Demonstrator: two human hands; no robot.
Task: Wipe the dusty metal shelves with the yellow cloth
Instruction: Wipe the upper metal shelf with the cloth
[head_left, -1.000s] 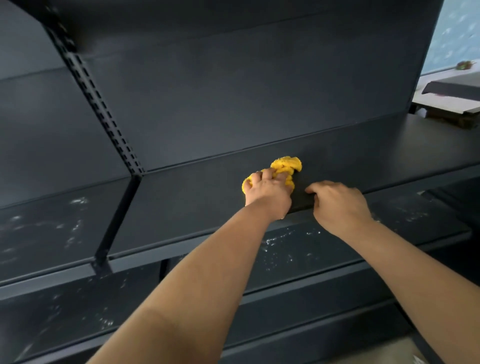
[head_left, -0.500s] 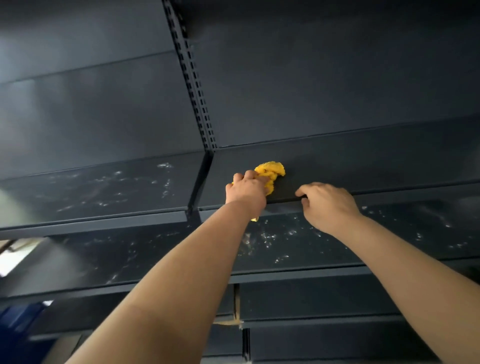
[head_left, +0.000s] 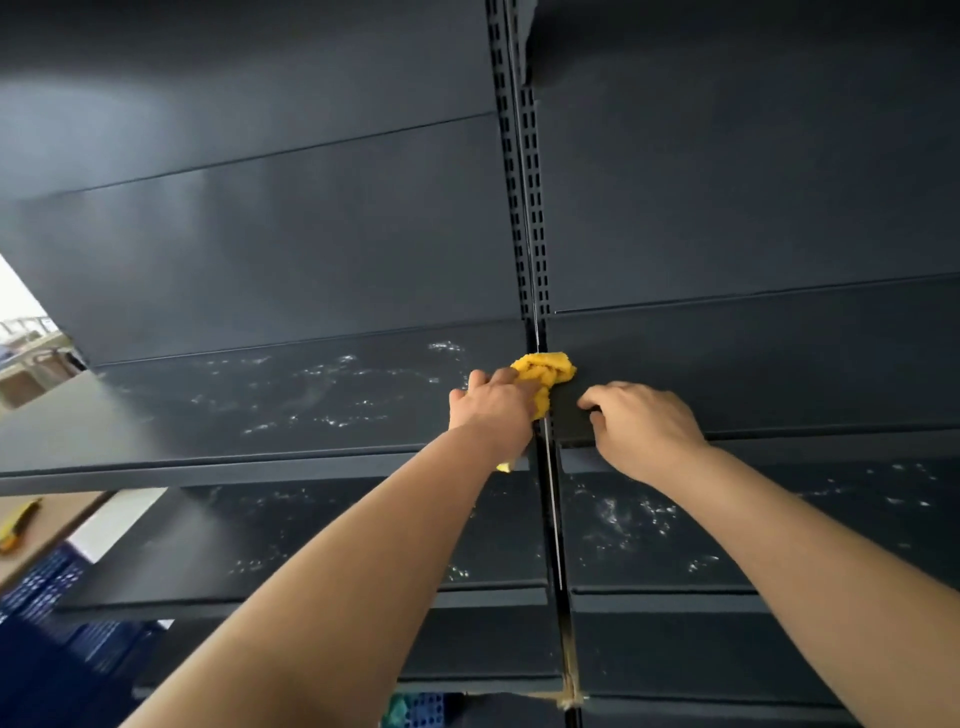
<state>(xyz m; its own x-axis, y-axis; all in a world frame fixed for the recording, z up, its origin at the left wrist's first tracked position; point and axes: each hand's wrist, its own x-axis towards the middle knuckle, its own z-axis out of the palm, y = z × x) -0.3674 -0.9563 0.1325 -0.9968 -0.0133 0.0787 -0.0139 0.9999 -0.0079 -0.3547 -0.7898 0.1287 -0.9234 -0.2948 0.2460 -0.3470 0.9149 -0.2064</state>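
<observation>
Though half hidden, yellow cloth (head_left: 546, 368), seemingly wadded tight

Only one cam here, wide-angle, worn on the head. It faces the metal shelves (head_left: 291, 405) from near, slotted upright (head_left: 525, 208) running to 12 o'clock, left hand (head_left: 493, 408) and right hand (head_left: 644, 428) around centre, arms (head_left: 363, 571) entering from 7 and 4.

Most of the yellow cloth (head_left: 545, 370) lies hidden under the left hand (head_left: 491, 405); only a bunched end and a small corner below the wrist show. The right hand (head_left: 641, 423) covers the stretch of the upper shelf (head_left: 779, 374) front edge that it grips. The left forearm (head_left: 337, 571) and right forearm (head_left: 805, 545) run off the bottom edge, and a yellow-and-black item (head_left: 18, 525) at the left edge is too blurred to name.
</observation>
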